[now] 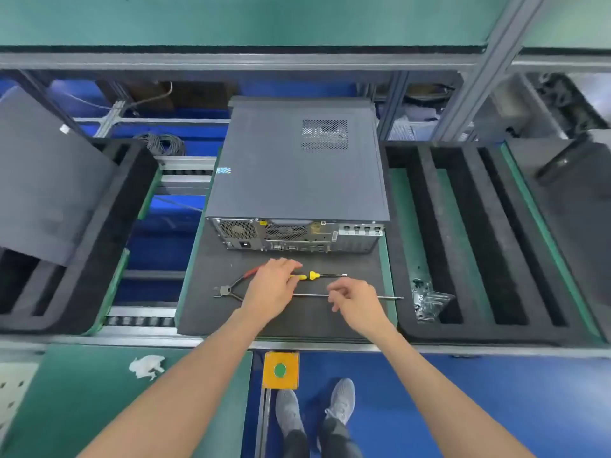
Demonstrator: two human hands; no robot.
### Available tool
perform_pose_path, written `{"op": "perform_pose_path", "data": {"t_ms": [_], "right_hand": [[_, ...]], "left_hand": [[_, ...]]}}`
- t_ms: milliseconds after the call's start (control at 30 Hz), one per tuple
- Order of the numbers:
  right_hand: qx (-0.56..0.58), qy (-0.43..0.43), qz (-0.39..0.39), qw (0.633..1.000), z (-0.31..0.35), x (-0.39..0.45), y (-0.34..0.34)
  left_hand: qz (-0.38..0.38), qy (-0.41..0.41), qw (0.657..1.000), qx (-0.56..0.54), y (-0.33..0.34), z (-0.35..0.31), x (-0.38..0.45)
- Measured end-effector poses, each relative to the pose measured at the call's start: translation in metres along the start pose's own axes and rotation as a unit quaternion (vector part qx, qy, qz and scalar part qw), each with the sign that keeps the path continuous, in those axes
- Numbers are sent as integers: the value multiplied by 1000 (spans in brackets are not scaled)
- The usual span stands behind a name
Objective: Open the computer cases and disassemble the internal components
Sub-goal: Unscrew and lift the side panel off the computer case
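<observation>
A grey computer case (297,166) lies closed on its side on the black mat (205,312), its rear panel (297,236) facing me. In front of it lie red-handled pliers (231,287), a yellow-handled screwdriver (317,276) and a long thin screwdriver shaft (310,295). My left hand (269,289) lies flat over the tool handles, its fingertips on the yellow handle. My right hand (355,300) hovers over the long shaft with fingers loosely curled. Whether it touches the shaft is hidden.
Black foam trays with long slots stand to the right (479,233) and left (99,226). A clear bag of small parts (428,300) sits in the right tray. A dark panel (46,180) leans at the left. A yellow box with a green button (280,370) is at the bench edge.
</observation>
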State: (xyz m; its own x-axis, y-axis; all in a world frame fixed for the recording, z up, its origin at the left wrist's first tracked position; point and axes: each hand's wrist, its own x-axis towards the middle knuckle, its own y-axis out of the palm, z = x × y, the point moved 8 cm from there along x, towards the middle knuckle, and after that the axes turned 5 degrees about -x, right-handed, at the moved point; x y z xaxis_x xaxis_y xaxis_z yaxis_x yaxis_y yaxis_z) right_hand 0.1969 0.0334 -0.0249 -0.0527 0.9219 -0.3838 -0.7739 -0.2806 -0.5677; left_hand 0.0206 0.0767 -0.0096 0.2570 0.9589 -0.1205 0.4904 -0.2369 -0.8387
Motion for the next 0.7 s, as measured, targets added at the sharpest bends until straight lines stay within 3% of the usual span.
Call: {"op": "perform_pose_path", "data": {"t_ms": [167,333,400,500,700], "right_hand": [[17,33,-15,999,-3,8,9],[17,50,-34,998,-8,7,8],[16,52,-41,998,-8,6,8],[29,52,-50,997,-3,4,8],[91,18,-65,994,17,-3,4]], "left_hand": [[89,27,985,148,36,-16,33],[67,56,976,200,42,-23,42],[30,60,988,137,38,-26,38],[-26,19,998,-47,22,-34,27],[-5,-76,958,-275,19,-58,11]]}}
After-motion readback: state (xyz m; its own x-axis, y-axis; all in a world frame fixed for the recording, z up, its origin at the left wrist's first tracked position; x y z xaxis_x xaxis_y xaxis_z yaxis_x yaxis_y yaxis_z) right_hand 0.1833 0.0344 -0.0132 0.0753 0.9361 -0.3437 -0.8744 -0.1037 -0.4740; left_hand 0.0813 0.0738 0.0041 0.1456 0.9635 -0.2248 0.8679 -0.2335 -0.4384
